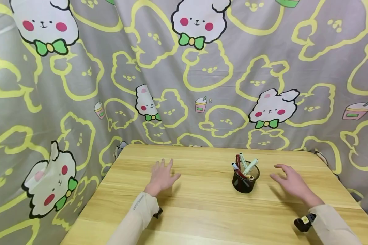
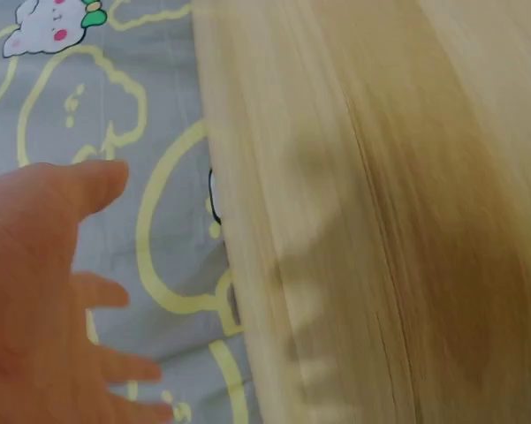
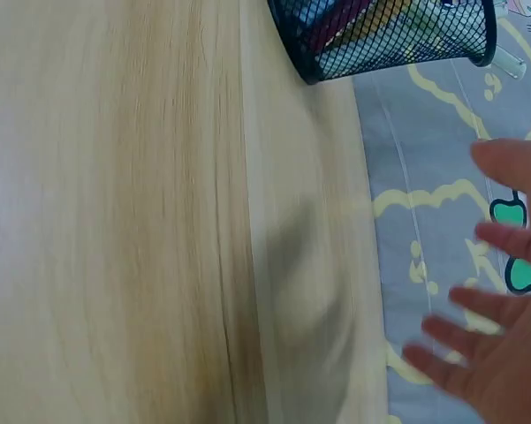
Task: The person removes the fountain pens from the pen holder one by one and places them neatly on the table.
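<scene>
A black mesh pen holder [image 1: 243,183] stands upright on the wooden table, right of the middle. Several pens [image 1: 249,166] lean in it, some pale green, others dark red. My left hand [image 1: 162,177] hovers over the table to the holder's left, fingers spread, holding nothing. To the right of the holder, my right hand [image 1: 291,182] is also raised above the wood with its fingers apart and nothing in them. In the right wrist view the mesh holder [image 3: 384,40] shows at the top, apart from the right hand [image 3: 504,309]. Only the left hand [image 2: 35,291] and bare wood show in the left wrist view.
The light wooden table [image 1: 202,217] has its far edge against a grey curtain [image 1: 184,75] with yellow outlines and white cartoon animals. The curtain also hangs along the left side. A dark wrist camera [image 1: 305,223] is strapped below the right hand.
</scene>
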Motion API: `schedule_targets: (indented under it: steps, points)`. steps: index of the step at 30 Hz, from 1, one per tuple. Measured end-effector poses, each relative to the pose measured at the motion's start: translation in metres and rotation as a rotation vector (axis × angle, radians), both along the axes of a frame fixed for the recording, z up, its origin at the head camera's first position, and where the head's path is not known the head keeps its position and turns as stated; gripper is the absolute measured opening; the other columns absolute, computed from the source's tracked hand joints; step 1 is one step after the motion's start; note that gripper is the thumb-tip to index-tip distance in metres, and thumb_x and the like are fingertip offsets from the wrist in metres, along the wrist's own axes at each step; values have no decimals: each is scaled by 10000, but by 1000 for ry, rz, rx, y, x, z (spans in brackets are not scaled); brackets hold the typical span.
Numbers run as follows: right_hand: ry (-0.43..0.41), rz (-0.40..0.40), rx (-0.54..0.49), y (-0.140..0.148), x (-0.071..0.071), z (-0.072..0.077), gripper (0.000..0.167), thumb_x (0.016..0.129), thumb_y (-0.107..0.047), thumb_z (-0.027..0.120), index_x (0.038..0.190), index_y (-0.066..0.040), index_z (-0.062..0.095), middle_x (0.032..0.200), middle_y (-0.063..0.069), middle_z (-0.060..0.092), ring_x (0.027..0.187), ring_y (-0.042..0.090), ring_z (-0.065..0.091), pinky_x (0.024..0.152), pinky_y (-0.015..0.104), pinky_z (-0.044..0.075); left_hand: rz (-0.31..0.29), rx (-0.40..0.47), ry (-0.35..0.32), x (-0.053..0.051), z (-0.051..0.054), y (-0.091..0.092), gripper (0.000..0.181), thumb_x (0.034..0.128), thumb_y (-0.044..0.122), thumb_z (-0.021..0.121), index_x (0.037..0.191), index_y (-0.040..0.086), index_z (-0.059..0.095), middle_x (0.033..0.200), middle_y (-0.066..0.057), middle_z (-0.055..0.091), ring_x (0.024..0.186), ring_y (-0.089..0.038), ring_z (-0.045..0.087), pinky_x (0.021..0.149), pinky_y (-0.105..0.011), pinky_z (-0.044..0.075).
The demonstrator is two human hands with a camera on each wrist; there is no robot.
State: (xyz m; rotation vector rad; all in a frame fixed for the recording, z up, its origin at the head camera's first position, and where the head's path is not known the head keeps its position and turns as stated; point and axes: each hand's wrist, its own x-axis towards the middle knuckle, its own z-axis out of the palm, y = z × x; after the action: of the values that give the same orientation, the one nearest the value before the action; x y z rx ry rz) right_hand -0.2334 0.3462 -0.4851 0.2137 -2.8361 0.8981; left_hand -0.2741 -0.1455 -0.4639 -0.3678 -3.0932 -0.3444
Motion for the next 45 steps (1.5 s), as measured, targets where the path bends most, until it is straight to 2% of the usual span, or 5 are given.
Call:
schedule_targets:
  steps: [5,11,30,37,45]
  points:
    - [79,65,-157,-6,-2,2,377,962,-214,571,1221,55,519,1246,302,497,1095,448,511,873,440,493,-88,123,36,-7,4,14,656,950,465,485,1469,92,333,1462,-247,304,1336,-418,271,1081,-563,199]
    - [96,103,-298,-14,-4,4,286,959,-137,569,1195,24,562,1223,255,547,988,33,575,770,107,451,-163,263,53,-12,6,40,591,937,398,547,1423,92,409,1403,-146,436,1283,-328,392,1054,-487,311]
    - [-11,217,-501,-42,-14,-2,286,957,-166,576,1129,62,592,1295,248,492,996,-76,525,803,163,469,-301,949,-130,-18,1,132,327,897,179,667,1213,113,611,1191,-63,626,1096,-205,576,913,-351,463]
    - [-26,217,-526,-43,-15,-7,311,942,-162,599,1130,86,589,1210,-56,533,1017,-93,493,820,160,452,-381,1023,-183,-20,4,163,349,898,139,662,1233,68,594,1186,-25,629,1081,-181,587,869,-250,477]
    - [-13,256,-541,-46,-16,-8,262,935,-88,594,1127,89,570,1120,146,597,967,-9,563,794,174,475,-421,1079,-216,-18,5,184,361,887,122,674,1228,35,595,1195,-107,624,1077,-241,593,840,-219,478]
